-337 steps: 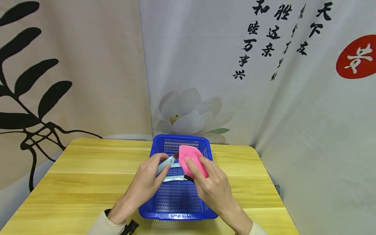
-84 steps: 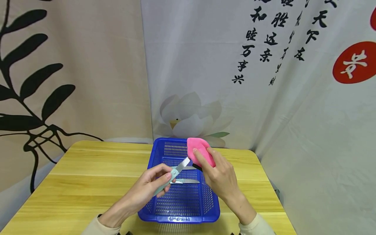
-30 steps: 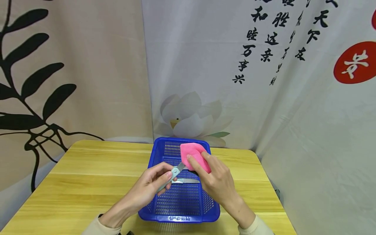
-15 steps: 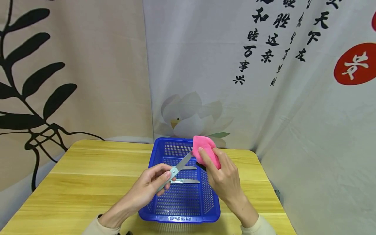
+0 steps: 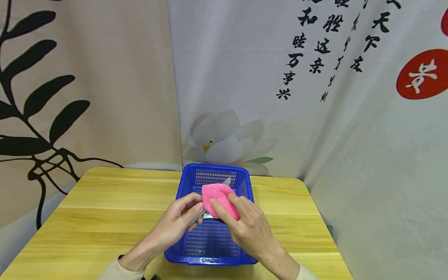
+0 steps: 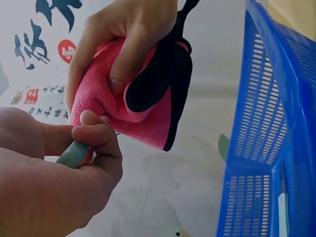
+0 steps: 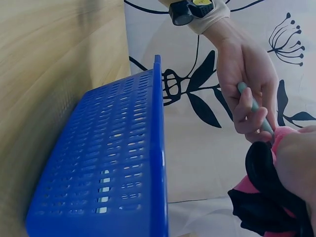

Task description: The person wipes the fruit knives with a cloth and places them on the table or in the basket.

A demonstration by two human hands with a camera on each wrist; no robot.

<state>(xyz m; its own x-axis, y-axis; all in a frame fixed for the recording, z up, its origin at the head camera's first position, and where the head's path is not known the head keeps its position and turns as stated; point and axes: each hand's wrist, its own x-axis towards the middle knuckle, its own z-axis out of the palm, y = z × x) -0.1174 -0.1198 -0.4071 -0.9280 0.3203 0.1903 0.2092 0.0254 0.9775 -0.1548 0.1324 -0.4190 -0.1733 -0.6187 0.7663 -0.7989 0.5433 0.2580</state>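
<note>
My left hand (image 5: 182, 216) grips the pale green handle of a small knife (image 5: 227, 181), whose blade tip pokes out past the far side of a pink cloth (image 5: 218, 196). The cloth, trimmed in black, is folded around the blade and covers most of it. My right hand (image 5: 246, 221) pinches the cloth between thumb and fingers, close to the left hand. Both hands are above a blue plastic basket (image 5: 210, 261). In the left wrist view the knife handle (image 6: 73, 154) sticks out between the curled left fingers. Another knife's pale handle (image 5: 207, 216) shows in the basket, mostly covered by the cloth.
The basket stands on a yellow wooden table (image 5: 115, 210), near its middle. Behind the table hangs a printed curtain (image 5: 224, 77) with leaves, a lotus and black characters. More table surface lies to the left and right of the basket.
The cloth in my right hand has moved left and down the blade, from near the tip to beside the handle. My left hand keeps its grip on the knife.
</note>
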